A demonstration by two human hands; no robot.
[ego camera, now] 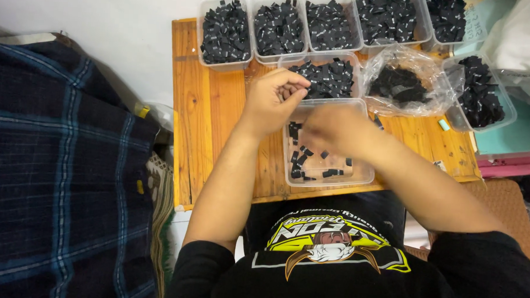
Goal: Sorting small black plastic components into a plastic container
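Few blk tags point(303, 159) in clear tub point(364, 176)

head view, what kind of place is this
Probably a small home workshop for sorting or packing: a low wooden table, clear plastic tubs full of small black pieces, and a patterned mat on the floor.

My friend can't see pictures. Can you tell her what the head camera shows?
Two bare hands work over a clear tub holding a few small black pieces, on a wooden table. The left hand is cupped around some pieces; the right hand is blurred above the tub. More clear tubs behind are full of black pieces.
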